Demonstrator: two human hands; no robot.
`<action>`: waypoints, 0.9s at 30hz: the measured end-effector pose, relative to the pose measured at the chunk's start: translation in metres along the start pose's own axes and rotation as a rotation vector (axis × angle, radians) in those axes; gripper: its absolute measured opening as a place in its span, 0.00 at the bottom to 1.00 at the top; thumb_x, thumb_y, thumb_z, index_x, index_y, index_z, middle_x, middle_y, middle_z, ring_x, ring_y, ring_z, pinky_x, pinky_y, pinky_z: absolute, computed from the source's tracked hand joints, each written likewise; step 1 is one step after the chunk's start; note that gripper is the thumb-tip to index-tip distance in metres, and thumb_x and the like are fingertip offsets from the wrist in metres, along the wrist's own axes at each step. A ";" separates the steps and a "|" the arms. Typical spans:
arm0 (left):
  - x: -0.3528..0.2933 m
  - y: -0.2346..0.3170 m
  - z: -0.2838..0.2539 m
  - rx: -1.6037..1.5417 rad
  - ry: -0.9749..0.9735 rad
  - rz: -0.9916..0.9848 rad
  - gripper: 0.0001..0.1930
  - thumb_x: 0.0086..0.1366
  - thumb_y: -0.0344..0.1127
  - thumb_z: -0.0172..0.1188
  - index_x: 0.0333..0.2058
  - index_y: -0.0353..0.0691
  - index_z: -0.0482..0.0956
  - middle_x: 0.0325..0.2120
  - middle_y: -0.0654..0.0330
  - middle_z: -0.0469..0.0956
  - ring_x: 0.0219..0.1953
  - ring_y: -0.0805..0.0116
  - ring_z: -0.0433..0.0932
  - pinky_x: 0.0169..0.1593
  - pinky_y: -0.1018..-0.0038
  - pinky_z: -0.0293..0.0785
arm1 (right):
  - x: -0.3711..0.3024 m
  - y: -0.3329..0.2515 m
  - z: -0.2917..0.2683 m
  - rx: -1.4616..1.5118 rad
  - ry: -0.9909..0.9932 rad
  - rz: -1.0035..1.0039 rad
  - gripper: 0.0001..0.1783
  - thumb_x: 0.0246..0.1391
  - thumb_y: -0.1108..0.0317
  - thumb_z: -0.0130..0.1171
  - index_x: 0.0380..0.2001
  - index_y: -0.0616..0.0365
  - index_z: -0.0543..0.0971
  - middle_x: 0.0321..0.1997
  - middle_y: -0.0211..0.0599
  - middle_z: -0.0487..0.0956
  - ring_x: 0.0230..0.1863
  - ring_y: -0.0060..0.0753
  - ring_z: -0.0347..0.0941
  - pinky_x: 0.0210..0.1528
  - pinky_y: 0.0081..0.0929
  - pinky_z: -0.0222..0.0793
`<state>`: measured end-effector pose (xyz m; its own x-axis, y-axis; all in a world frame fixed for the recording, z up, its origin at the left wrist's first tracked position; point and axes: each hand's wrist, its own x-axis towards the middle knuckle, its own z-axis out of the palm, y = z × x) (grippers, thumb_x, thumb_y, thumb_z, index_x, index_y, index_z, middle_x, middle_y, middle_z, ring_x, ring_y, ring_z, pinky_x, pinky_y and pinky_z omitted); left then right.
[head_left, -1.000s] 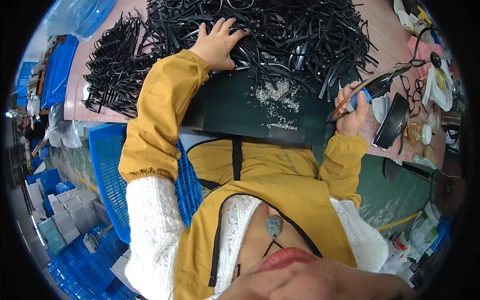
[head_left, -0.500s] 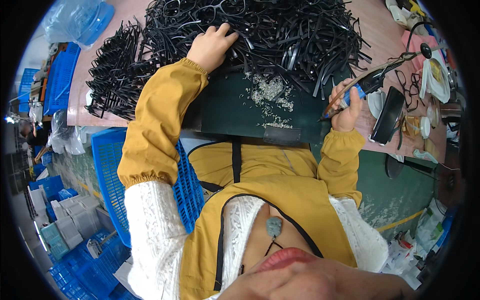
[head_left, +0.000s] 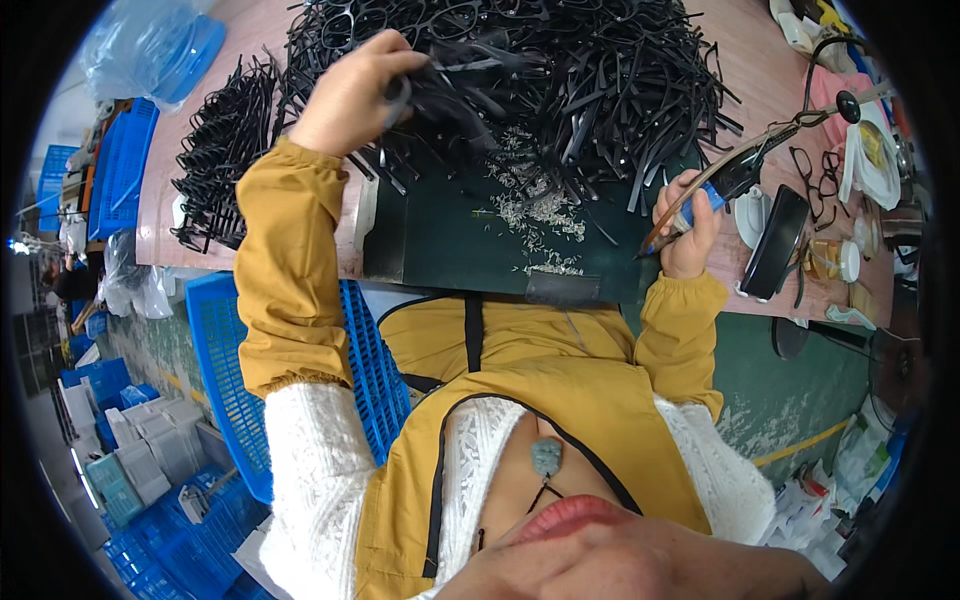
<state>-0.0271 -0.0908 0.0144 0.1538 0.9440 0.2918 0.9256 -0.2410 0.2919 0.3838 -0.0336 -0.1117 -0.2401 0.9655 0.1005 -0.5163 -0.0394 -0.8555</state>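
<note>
My left hand (head_left: 362,92) is closed on a black eyeglass frame (head_left: 462,88), which is smeared by motion, over the near left side of a big heap of black eyeglass frames (head_left: 630,80). Whether it grips more than one frame I cannot tell. On the right, my right hand (head_left: 690,225) is wrapped round a corded electric screwdriver (head_left: 735,178) with a black body and blue band, its dark tip pointing down and left toward the dark green mat (head_left: 440,235). Many tiny pale metal bits (head_left: 545,210) lie scattered on the mat between my hands.
A smaller pile of frames (head_left: 225,150) lies left on the pinkish table (head_left: 155,215). A black phone (head_left: 775,242), loose glasses (head_left: 815,185) and a small jar (head_left: 830,257) are at the right. A blue basket (head_left: 215,350) stands by my left side, below the table edge.
My left hand has moved left and toward me off the heap, with a black eyeglass frame now in its fingers. My right hand has barely moved and keeps the screwdriver.
</note>
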 end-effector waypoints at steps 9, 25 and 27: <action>-0.005 -0.021 -0.008 -1.016 0.233 -0.734 0.08 0.60 0.29 0.67 0.37 0.32 0.86 0.32 0.60 0.86 0.30 0.68 0.83 0.41 0.73 0.82 | 0.003 0.004 -0.008 0.058 -0.048 0.004 0.20 0.65 0.54 0.59 0.45 0.62 0.72 0.26 0.31 0.67 0.23 0.23 0.65 0.21 0.18 0.60; -0.144 0.098 0.071 -0.037 0.441 -0.490 0.54 0.57 0.49 0.75 0.73 0.32 0.52 0.71 0.37 0.56 0.71 0.41 0.59 0.71 0.52 0.58 | 0.003 0.006 -0.006 0.038 -0.021 -0.007 0.21 0.63 0.53 0.60 0.44 0.62 0.72 0.24 0.31 0.68 0.18 0.22 0.62 0.19 0.20 0.57; -0.162 0.116 0.095 0.020 0.308 -0.490 0.60 0.53 0.56 0.77 0.74 0.36 0.50 0.73 0.40 0.52 0.75 0.39 0.50 0.72 0.44 0.50 | 0.003 0.008 -0.007 0.038 -0.030 -0.003 0.22 0.63 0.53 0.60 0.45 0.62 0.72 0.25 0.31 0.69 0.19 0.22 0.62 0.20 0.20 0.56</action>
<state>0.0887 -0.2500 -0.0858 -0.3996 0.8346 0.3791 0.8702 0.2154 0.4430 0.3850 -0.0289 -0.1216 -0.2631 0.9574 0.1189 -0.5481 -0.0469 -0.8351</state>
